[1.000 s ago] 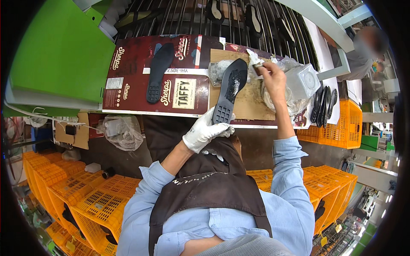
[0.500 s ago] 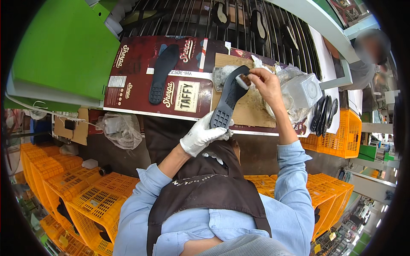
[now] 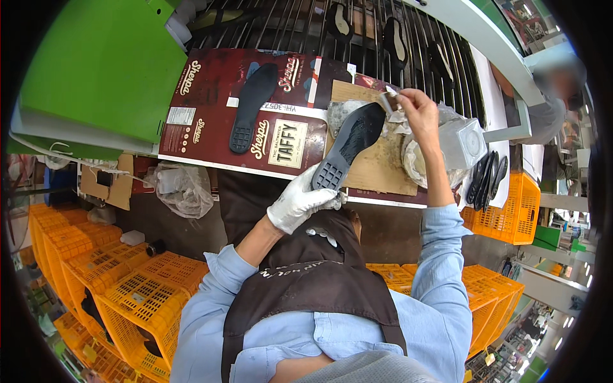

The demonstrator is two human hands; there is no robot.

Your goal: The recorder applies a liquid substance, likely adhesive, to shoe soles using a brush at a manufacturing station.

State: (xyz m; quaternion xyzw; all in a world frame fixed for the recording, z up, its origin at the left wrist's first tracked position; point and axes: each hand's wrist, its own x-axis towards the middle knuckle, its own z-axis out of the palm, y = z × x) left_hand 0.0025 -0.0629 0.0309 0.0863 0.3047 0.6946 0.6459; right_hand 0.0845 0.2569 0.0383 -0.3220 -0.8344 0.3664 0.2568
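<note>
My left hand (image 3: 301, 201), in a white glove, is closed round the heel end of a black shoe sole (image 3: 364, 131). The sole is tilted up over the work surface, with a grid of square hollows at its heel and a glossy dark patch toward the toe. My bare right hand (image 3: 421, 118) pinches a small brush (image 3: 387, 102) with pale bristles, partly blurred, just off the toe's right side. Another black sole (image 3: 255, 96) lies at the left on a dark red printed cardboard sheet (image 3: 211, 137). Brown cardboard (image 3: 377, 169) lies beneath the held sole.
Right of the brown cardboard are a plastic-wrapped bowl (image 3: 414, 156) and a clear plastic tub (image 3: 463, 143). Several black soles (image 3: 486, 182) stand beside an orange crate (image 3: 523, 210). Soles (image 3: 396, 41) rest on a rack of metal rods. A person (image 3: 543, 118) is at far right.
My right hand has lifted the brush off the sole's toe and moved up and right. The sole in my left hand has turned slightly clockwise, its toe further right.
</note>
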